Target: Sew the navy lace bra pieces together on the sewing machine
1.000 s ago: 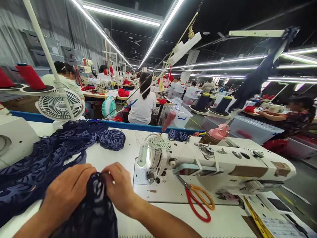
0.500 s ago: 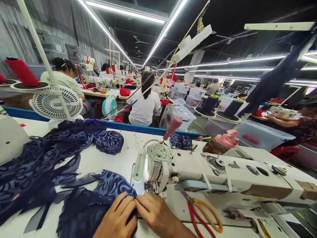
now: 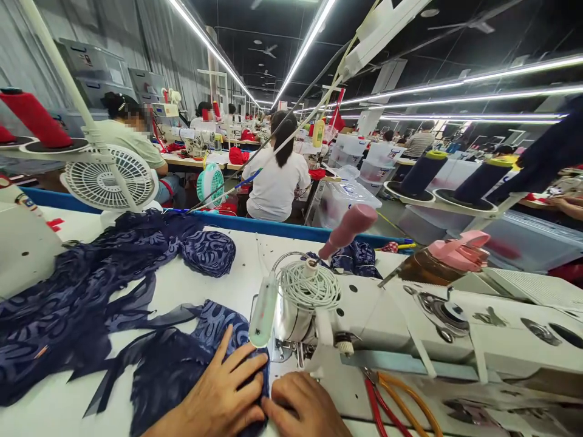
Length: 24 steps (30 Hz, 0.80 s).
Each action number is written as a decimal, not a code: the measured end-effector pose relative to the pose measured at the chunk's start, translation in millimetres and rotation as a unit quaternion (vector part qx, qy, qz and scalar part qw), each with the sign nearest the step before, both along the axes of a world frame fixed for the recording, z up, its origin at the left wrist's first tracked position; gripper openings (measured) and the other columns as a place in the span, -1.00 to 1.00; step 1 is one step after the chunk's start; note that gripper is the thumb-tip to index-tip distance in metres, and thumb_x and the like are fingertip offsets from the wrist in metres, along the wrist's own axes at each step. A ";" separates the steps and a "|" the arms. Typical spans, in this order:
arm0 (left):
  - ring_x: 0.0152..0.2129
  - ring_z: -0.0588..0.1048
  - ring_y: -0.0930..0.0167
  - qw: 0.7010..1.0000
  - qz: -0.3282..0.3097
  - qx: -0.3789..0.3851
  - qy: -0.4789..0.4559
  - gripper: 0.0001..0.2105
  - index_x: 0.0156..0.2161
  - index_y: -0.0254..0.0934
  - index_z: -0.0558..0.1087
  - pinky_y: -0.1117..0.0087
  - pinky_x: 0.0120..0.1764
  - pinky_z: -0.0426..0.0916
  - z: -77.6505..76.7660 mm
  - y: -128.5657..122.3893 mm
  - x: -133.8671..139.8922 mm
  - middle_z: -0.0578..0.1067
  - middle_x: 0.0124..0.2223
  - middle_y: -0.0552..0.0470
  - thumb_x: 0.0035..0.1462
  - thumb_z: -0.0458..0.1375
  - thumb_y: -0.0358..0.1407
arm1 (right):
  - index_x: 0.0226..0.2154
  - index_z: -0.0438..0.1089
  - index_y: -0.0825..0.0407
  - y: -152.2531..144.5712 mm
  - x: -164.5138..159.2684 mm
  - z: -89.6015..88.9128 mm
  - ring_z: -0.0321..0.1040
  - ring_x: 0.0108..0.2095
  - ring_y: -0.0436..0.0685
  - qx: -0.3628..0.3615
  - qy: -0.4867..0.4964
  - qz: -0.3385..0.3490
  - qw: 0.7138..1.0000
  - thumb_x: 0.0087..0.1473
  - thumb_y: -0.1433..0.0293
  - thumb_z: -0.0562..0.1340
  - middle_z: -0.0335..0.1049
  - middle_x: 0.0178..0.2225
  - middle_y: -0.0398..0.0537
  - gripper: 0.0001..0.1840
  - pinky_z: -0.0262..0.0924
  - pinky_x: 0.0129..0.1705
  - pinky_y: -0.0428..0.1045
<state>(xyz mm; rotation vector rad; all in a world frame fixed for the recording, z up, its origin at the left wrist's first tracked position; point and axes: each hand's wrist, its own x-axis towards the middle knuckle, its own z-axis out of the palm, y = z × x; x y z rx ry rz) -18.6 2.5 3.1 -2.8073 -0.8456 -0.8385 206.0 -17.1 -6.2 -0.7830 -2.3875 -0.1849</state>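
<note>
My left hand [image 3: 228,388] lies palm down with fingers spread on a navy patterned fabric piece [image 3: 216,318] in front of the sewing machine [image 3: 378,309]. Curled at the fabric's right edge, my right hand [image 3: 305,403] has thumb and forefinger on the cloth; the tips are partly hidden. The fabric's edge lies just left of the needle and presser foot area [image 3: 296,351]. From this piece, sheer dark folds [image 3: 168,370] spread left over the white table. Scissors [image 3: 405,397] with red and orange handles rest on the machine bed, right of my right hand.
A heap of navy patterned fabric [image 3: 86,273] covers the table's left side. A coil of pale cord [image 3: 310,284] and a pink-handled tool [image 3: 348,227] top the machine head. Behind it stands a pink-lidded bottle [image 3: 449,258]. A small white fan [image 3: 110,179] and seated people are beyond.
My left hand's fingers have spread out over the fabric, and my right hand has curled and moved slightly away from it. The fabric is turned somewhat. The camera view has shifted.
</note>
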 end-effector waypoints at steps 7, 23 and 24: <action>0.12 0.35 0.11 0.992 0.034 -0.088 0.082 -0.75 0.03 -0.24 0.39 -0.19 0.23 0.10 -5.1 5.3 8.8 0.44 0.17 -0.09 0.32 0.15 -0.20 | 0.00 0.39 0.07 2.6 14.4 4.2 0.43 -0.23 0.07 -0.056 -0.054 -0.004 0.997 0.35 0.47 0.02 0.52 -0.09 0.00 -0.70 0.22 -0.19 -0.03; 0.12 0.41 0.19 0.982 0.013 -0.183 0.037 -0.66 0.18 -0.20 0.32 -0.09 0.24 0.20 7.5 11.0 21.1 0.39 0.23 -0.16 0.34 0.11 -0.24 | -0.02 0.43 0.06 -1.7 21.1 9.4 0.43 -0.29 0.16 -0.036 -0.020 -0.053 0.998 0.06 0.57 0.09 0.56 -0.11 -0.03 -0.56 0.18 -0.07 0.10; 0.12 0.41 0.19 0.983 0.010 -0.181 0.028 -0.66 0.18 -0.19 0.32 -0.09 0.25 0.17 8.1 11.6 21.3 0.40 0.22 -0.15 0.34 0.11 -0.24 | -0.02 0.43 0.04 -2.0 21.1 8.8 0.44 -0.25 0.17 -0.036 -0.020 -0.059 0.997 0.04 0.57 0.10 0.56 -0.11 -0.04 -0.55 0.17 -0.05 0.11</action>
